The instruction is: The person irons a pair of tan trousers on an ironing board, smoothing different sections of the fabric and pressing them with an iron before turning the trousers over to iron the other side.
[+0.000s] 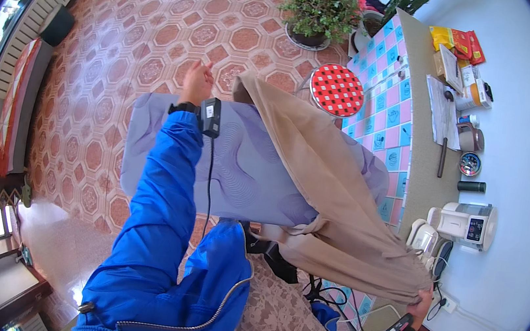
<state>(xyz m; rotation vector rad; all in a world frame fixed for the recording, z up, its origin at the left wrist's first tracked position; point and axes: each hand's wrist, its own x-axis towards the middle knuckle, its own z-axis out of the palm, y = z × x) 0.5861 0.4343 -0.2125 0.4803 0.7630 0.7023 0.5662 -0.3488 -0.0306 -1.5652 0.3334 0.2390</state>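
A pair of beige trousers (323, 172) lies slantwise across a purple patterned ironing board (239, 172). One leg end hangs past the board's far edge, and the waistband side stretches to the lower right, off the board. My right hand (421, 304) grips the gathered waistband near the wall. Past the board's far edge, my left hand (199, 83) is raised with nothing in it, its fingers loosely apart. It is to the left of the trouser leg end and not touching it. A black box with a cable (210, 117) is strapped at my left wrist.
A round stool with a red checked seat (337, 90) stands beyond the board. On the right, a tiled counter (428, 185) bears a white appliance (466, 226), a ladle (445, 133) and packets (454, 42). A potted plant (320, 8) stands on the floor. Black cables (324, 292) hang near my right side.
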